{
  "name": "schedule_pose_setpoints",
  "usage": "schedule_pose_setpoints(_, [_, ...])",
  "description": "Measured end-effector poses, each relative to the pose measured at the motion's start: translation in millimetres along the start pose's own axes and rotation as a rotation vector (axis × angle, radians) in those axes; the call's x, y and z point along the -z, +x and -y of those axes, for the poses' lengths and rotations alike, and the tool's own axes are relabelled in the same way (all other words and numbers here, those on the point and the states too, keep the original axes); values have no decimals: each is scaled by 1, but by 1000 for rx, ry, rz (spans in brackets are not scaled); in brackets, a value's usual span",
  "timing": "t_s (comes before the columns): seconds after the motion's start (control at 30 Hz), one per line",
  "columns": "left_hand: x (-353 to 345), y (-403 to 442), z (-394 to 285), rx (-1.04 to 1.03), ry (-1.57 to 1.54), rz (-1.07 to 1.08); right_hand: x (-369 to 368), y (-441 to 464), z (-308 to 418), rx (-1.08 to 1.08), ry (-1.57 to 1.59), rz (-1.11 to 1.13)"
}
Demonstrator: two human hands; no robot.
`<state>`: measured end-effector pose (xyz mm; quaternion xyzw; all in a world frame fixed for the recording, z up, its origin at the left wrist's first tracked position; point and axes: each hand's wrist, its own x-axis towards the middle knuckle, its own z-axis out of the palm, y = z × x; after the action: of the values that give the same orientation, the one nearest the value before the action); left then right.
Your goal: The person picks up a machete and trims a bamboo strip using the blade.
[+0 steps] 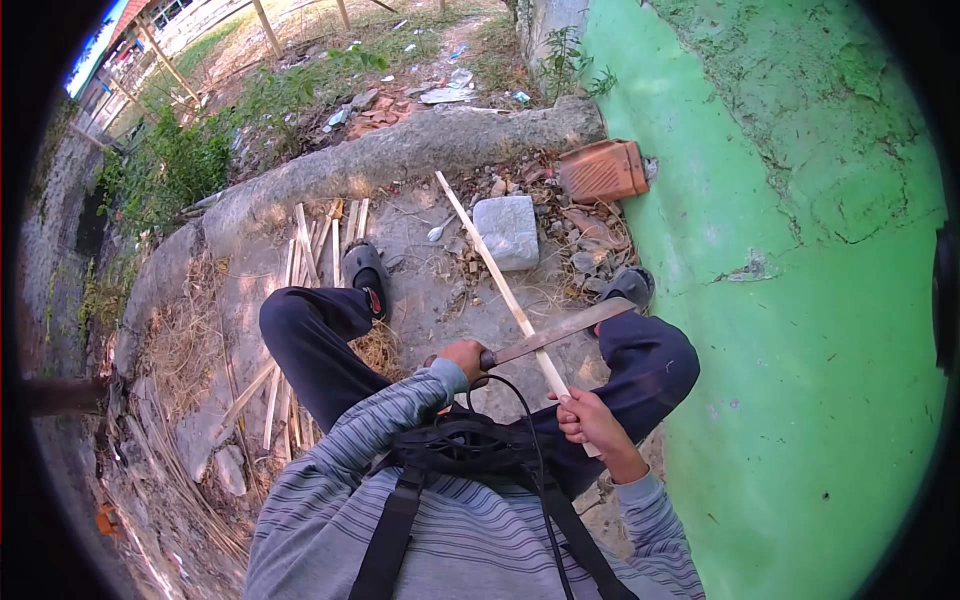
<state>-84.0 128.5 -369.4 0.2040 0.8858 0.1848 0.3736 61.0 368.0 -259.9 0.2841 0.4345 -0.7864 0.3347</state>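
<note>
My left hand (462, 362) is closed round the dark handle of a machete (575, 325). Its long, rust-brown blade points to the right and lies across a pale wooden strip (490, 262). In my right hand (592, 425) the strip's near end is gripped, a little below the crossing. From there the strip slants away up and left, its far end beside a pale stone block (505, 232). Whether the blade's edge bites into the wood cannot be made out. Both hands are between my bent knees.
More wooden strips (305, 245) lie on the ground at the left. A green wall (790, 400) rises close on the right, with an orange hollow brick (603, 170) at its foot. Rubble and a low concrete ledge (380, 150) are ahead. A black cable (530, 415) hangs over my front.
</note>
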Motion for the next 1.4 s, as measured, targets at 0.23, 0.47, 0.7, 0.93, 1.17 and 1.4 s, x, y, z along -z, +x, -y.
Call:
schedule_pose_setpoints(0.23, [-1,65,78,277,-111,-295,-4,-6,-5,-14,192,46])
schedule_pose_setpoints(0.47, [-14,15,23,-51,-180,-46,1,1,0,-10,71,32])
schedule_pose_setpoints(0.7, [-10,36,27,26,-35,-55,3,3,-18,-7,-97,-73])
schedule_pose_setpoints(0.93, [4,47,47,180,-158,-180,-3,-6,-14,-1,61,15])
schedule_pose_setpoints(1.17, [-16,42,38,67,-98,-39,5,2,-23,-30,157,27])
schedule_pose_setpoints(1.4, [10,75,70,251,-55,-87,-6,-6,-27,-31,103,9])
